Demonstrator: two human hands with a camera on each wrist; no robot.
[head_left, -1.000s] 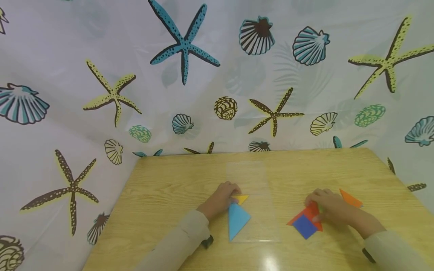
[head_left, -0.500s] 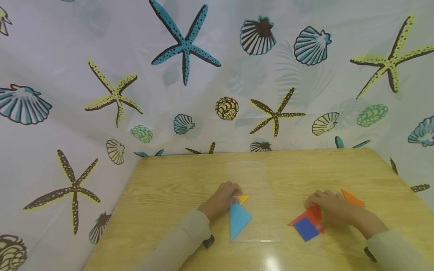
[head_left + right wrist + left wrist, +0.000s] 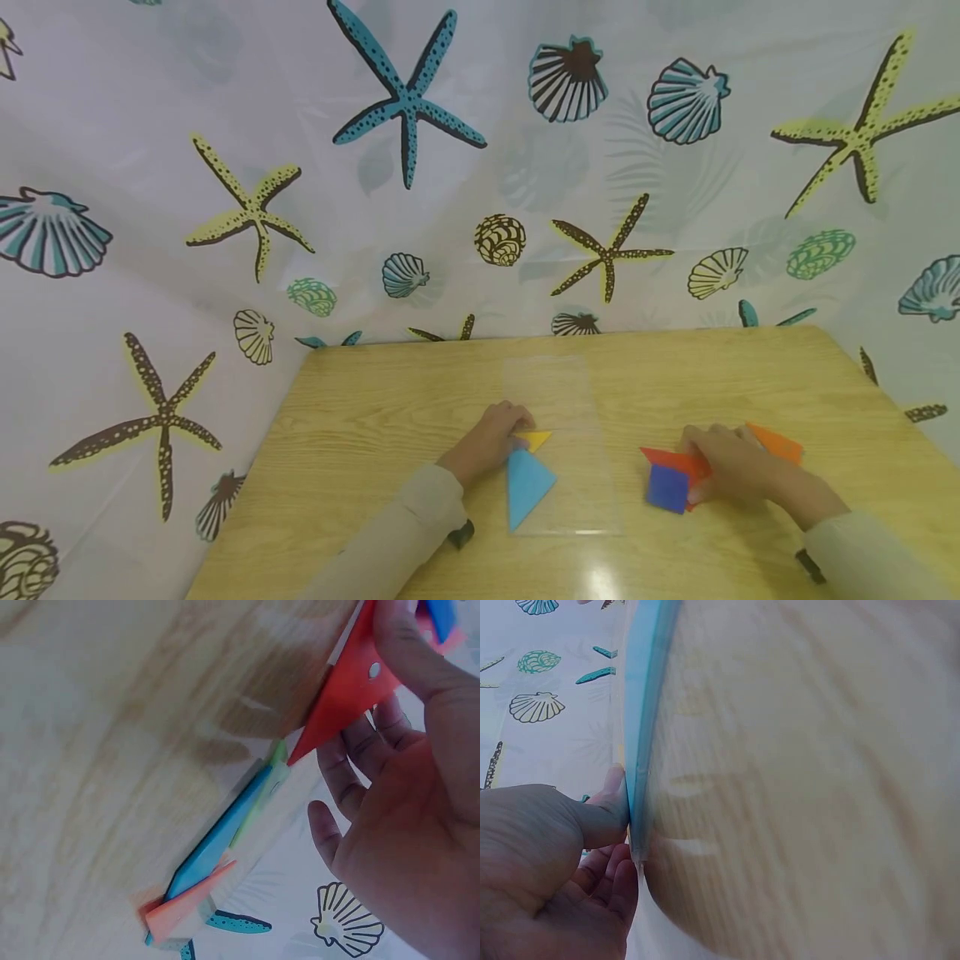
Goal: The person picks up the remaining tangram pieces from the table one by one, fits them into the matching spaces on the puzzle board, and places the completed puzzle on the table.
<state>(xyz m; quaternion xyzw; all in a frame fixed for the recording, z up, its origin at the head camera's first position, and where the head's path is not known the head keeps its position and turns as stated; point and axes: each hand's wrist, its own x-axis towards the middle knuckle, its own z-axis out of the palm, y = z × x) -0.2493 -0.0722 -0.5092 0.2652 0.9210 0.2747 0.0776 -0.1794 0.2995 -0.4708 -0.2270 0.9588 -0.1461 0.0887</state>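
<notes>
The right hand (image 3: 731, 462) has it, thumb over one face and fingers behind, and the grip is clamped firmly on a red triangle (image 3: 341, 701) that tilts up from the wooden table (image 3: 360, 408). A dark-blue square (image 3: 667, 487) sits in front of that red, overlapping it as the head camera sees it, and whether the thumb pins the square as well, I can't tell. Nor can I call whether the triangle's lower tip touches the wood. Just past the fingers an orange piece (image 3: 780, 445) lies flat, and the right wrist view picks out a green piece (image 3: 259, 802) and a blue piece (image 3: 214, 840) close together in that same stretch. Over to the left hand (image 3: 486, 443), bent at the left edge of a clear panel (image 3: 573, 500), thumb and fingertips against that edge; whether they pinch it or only rest there doesn't show. Beside the thumb, a small yellow triangle (image 3: 536, 439) pokes out, and directly below it lies a large light-blue piece (image 3: 529, 490) on the panel's left side. Pale sleeves run into both wrists, and behind it all hangs a white curtain (image 3: 450, 208) printed with starfish and shells.
</notes>
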